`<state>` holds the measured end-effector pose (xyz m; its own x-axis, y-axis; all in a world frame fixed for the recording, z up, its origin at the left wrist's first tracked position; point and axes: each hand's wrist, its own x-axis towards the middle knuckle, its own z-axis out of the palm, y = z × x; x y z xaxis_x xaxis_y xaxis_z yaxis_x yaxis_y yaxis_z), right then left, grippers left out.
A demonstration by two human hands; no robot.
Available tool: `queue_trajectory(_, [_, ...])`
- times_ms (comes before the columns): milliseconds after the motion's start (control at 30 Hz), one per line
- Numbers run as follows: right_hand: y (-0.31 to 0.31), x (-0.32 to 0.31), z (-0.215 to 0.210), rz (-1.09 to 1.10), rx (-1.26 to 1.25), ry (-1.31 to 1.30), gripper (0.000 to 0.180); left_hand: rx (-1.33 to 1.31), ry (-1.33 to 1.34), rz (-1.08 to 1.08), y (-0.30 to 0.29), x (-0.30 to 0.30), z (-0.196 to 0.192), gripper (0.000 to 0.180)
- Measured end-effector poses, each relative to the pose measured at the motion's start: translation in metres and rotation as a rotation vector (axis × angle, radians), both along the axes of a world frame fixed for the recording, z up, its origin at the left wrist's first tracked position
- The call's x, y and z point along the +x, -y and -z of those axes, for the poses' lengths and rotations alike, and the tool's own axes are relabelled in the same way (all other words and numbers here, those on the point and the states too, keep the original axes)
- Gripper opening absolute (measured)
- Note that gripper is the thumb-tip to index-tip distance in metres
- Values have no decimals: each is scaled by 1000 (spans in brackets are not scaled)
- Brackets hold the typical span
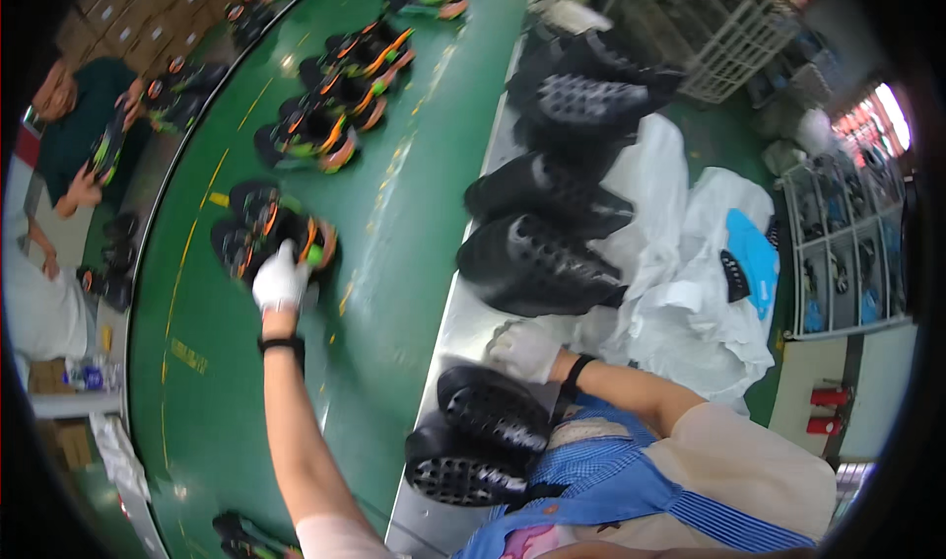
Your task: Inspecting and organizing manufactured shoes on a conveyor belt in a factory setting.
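On the green conveyor belt, my left hand (281, 281), in a white glove, reaches out to a pair of dark shoes (258, 207) with orange and green trim. Its fingers are at the nearer shoe and look closed on its edge, though the shoe partly hides them. My right hand (525, 350), also gloved in white, rests with curled fingers on the metal ledge (455, 322) beside the belt and holds nothing visible. Just nearer than it lie two black perforated shoe-shaped pieces (493, 406). More black perforated pieces (537, 263) sit on the ledge beyond it.
Farther up the belt stand several more trimmed shoes (325, 115). White plastic sheeting (680, 313) with a blue piece (752, 263) lies right of the ledge. A shoe rack (852, 234) stands at the right. Across the belt, a person (89, 130) handles a shoe; another person is near.
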<state>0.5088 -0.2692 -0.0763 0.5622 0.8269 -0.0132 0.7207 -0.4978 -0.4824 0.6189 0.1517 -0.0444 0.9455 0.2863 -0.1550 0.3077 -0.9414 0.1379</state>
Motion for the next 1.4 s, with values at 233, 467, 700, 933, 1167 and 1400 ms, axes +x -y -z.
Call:
queue_trajectory(233, [-1,-2,2,47,40,56,7,-39,33,-1,74,-117,-20,42])
queue_trajectory(467, [-7,-5,11,34,-49,-11,12,-264,324,-89,76,-205,-60,57])
queue_trajectory(700, [-8,-10,11,42,108,36,10,-231,457,-44,25,-210,-41,65])
queue_trajectory(933, [-8,-9,12,41,112,81,12,-189,498,76,0,-195,-23,48])
queue_trajectory(1167, [-8,-8,13,38,87,49,12,-389,558,-124,-23,-161,-39,26])
queue_trajectory(1400, [-9,-9,13,44,19,43,11,-486,279,-307,-50,-128,-64,42])
